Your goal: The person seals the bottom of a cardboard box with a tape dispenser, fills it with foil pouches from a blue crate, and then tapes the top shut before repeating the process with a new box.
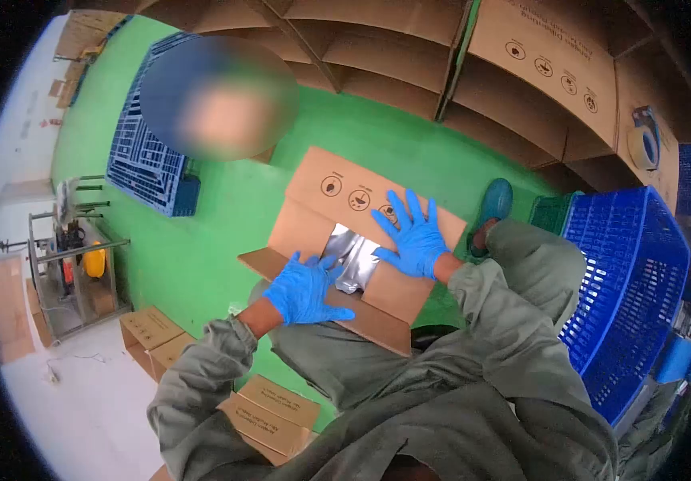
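A brown cardboard box (319,178) lies in front of my knees, its near flaps spread apart. Through the gap between the flaps shows a shiny silver bag (353,255). My left hand (304,290), in a blue glove, rests at the left side of the opening with its fingers spread, the fingertips near the bag. My right hand (416,237), also gloved in blue, lies flat with spread fingers on the right side of the box, partly over its printed symbols. Neither hand grips anything.
Stacked cardboard boxes (521,68) stand along the far side, with a tape roll (643,148) on one. Blue crates (614,264) rise at my right. A blue pallet (149,136) lies on the green floor beside a blurred area. More cartons (269,413) sit at lower left.
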Demonstrator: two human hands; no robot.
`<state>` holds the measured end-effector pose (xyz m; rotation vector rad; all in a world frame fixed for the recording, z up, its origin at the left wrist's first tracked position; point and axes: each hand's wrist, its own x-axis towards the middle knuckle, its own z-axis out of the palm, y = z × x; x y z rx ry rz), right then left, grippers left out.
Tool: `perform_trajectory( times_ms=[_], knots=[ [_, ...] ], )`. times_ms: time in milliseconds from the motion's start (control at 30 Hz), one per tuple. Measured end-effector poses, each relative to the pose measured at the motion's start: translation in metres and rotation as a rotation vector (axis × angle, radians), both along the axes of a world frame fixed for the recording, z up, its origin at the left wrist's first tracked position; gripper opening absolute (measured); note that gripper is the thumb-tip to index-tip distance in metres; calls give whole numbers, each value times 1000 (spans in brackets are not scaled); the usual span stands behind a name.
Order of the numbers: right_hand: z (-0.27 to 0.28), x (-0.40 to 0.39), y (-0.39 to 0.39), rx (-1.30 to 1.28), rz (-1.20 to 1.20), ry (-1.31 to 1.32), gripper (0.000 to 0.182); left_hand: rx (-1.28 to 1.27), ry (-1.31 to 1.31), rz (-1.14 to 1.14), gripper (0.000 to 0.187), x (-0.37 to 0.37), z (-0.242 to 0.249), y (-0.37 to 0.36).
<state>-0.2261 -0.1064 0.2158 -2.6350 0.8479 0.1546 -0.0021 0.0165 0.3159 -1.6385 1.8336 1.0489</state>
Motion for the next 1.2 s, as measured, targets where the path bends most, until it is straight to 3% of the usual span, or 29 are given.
perform_trajectory(
  times_ms=[33, 67, 200, 300, 367, 533, 633, 700, 733, 900, 1100, 1167, 1200],
  knots=[
    [3, 1, 0, 47, 3, 13, 76, -252, 69, -137, 103, 2, -3, 4],
    [4, 2, -1, 89, 18, 29, 75, -493, 198, -137, 94, 1, -9, -5],
    [-18, -3, -10, 104, 32, -6, 71, -932, 76, 78, 70, -16, -64, -88],
    [-24, -1, -12, -86, 20, -50, 65, -947, -58, 221, 65, -26, -123, -116],
    [-16, 6, 6, -76, -115, -49, 61, -935, -69, 243, 64, -28, -125, -111],
    [-17, 4, 16, -184, -107, -78, 60, -996, -174, 315, 61, -34, -116, -94],
    [-21, 11, 17, -214, -109, -53, 60, -1007, -81, 375, 60, -45, -123, -42],
    [-17, 6, 22, -203, -88, -28, 61, -914, 59, 218, 60, -55, -134, 8],
    [-11, 9, 22, -215, -97, -34, 61, -904, 75, 254, 60, -61, -131, 19],
    [-7, 14, 31, -149, -163, -18, 59, -925, 216, 343, 60, -53, -124, 21],
    [-1, 42, 4, -371, -115, -106, 54, -901, 159, 340, 61, -58, -129, 20],
    [10, 60, -52, 168, 55, -251, 41, -906, 142, 377, 61, -50, -127, 16],
    [27, 83, -86, 159, -9, -644, 30, -913, 166, 386, 62, -51, -128, 16]
  ],
)
